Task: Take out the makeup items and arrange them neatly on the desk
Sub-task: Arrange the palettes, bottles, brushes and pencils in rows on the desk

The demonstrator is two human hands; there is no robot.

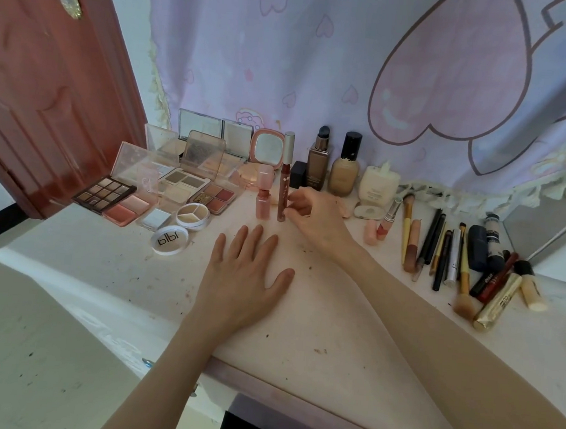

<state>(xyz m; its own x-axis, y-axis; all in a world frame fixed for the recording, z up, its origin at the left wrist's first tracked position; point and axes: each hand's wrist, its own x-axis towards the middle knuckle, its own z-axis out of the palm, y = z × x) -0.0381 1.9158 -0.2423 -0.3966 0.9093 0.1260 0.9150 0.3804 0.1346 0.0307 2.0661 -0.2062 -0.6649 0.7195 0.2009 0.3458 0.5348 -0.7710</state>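
Note:
My right hand (311, 216) pinches the lower part of a tall dark-red lip gloss tube (284, 178) with a silver cap, which stands upright on the white desk (318, 316). A shorter pink lip tint (264, 193) stands just left of it. My left hand (243, 275) rests flat on the desk in front of them, fingers spread, holding nothing. Open eyeshadow and blush palettes (177, 188) lie at the left. Foundation bottles (331, 166) stand at the back. Brushes and pencils (445, 254) lie in a row at the right.
A round white compact (169, 240) and a three-part concealer pot (192, 216) lie near the left hand. A cream tube (379, 183) and small lipsticks (382, 227) sit right of my right hand. A pink curtain hangs behind; a red door stands left.

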